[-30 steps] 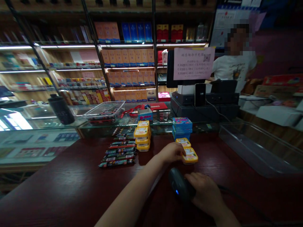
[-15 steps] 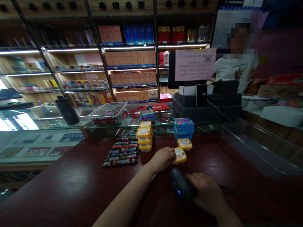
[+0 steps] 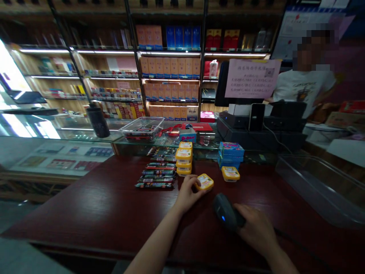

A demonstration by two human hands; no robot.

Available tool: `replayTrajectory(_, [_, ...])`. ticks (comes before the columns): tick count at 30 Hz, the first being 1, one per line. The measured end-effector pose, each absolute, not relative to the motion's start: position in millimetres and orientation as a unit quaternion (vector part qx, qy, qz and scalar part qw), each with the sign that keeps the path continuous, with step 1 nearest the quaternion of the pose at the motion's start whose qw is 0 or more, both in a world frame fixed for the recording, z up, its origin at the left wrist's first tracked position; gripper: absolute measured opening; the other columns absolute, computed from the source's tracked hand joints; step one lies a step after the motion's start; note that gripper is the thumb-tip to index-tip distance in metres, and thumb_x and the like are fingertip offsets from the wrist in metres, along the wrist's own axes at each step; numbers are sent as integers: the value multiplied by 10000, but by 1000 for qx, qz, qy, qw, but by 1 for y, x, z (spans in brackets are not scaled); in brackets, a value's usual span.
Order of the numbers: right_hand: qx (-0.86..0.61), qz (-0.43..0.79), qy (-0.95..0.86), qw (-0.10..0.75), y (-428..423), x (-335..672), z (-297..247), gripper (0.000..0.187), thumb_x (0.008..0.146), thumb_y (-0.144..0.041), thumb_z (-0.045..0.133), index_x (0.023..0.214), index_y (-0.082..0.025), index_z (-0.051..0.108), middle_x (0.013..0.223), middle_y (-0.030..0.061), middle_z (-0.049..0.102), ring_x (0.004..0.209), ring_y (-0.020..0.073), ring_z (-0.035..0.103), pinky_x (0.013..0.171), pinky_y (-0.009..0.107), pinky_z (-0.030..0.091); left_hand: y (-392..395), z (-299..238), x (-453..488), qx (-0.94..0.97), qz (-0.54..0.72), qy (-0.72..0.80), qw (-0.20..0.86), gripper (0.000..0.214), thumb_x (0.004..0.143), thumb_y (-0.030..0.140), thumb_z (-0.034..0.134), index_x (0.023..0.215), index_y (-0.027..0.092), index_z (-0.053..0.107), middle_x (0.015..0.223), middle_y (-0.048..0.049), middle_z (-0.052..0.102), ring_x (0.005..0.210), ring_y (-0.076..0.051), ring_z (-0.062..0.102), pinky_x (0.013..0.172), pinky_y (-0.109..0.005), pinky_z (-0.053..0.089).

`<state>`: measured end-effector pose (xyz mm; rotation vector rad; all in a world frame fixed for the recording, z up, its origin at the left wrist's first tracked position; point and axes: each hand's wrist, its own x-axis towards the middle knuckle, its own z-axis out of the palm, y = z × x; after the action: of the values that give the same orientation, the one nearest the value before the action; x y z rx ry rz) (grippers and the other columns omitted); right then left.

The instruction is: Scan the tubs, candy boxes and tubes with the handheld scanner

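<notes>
My left hand (image 3: 186, 192) grips a small yellow-lidded snack cup (image 3: 204, 182) just above the dark red table (image 3: 94, 213). My right hand (image 3: 256, 230) holds a black barcode scanner (image 3: 225, 216) with a blue light, its head pointing toward that cup. A second yellow cup (image 3: 230, 173) sits alone to the right. A stack of yellow cups (image 3: 184, 158) stands behind my left hand. Beside it lie rows of dark candy sticks (image 3: 156, 173), and a stack of blue packs (image 3: 231, 154) is further right.
A clear plastic bin (image 3: 319, 186) sits at the table's right. Behind are a glass counter with a clear tray (image 3: 141, 128), a black cup (image 3: 97, 121), a register with a pink sign (image 3: 251, 78), and a person in a white shirt (image 3: 306, 87). Shelves of boxes line the back.
My left hand has carried the yellow cup leftward, away from the second cup and toward the stack. The scanner hand stayed in place. The view shifted to the left.
</notes>
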<state>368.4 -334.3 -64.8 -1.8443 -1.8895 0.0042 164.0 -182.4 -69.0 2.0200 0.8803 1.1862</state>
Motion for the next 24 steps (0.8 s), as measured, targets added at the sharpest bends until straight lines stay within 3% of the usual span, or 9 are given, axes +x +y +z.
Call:
replayTrajectory(5, [-694, 152, -601, 367, -336, 365, -45, 327, 680, -297, 600, 992, -215, 654, 925, 49, 732, 825, 222, 671, 712, 310, 498, -169, -79, 162, 619, 530, 356, 457, 300, 655, 350, 723, 769, 169, 513, 928, -50, 617, 878, -189, 625, 799, -356, 513])
replayTrajectory(9, [-656, 234, -575, 430, -339, 359, -40, 322, 636, -380, 656, 883, -175, 682, 896, 84, 739, 803, 240, 679, 714, 326, 525, -169, -79, 161, 584, 542, 367, 480, 340, 613, 371, 748, 760, 168, 518, 922, -43, 631, 841, -175, 635, 777, -333, 524])
replayTrajectory(20, [-632, 235, -581, 456, -347, 354, -36, 369, 659, -376, 659, 962, -167, 680, 991, 95, 726, 917, 255, 666, 787, 342, 522, -166, -81, 163, 573, 527, 375, 503, 310, 599, 287, 730, 779, 171, 505, 929, -52, 620, 884, -209, 651, 802, -369, 526])
replayTrajectory(24, [-652, 186, -602, 422, -345, 356, -35, 341, 676, -346, 621, 977, -194, 669, 967, 70, 729, 868, 233, 672, 747, 317, 512, -168, -81, 163, 590, 528, 375, 482, 325, 602, 325, 736, 749, 167, 494, 1002, -68, 599, 922, -202, 626, 804, -365, 523])
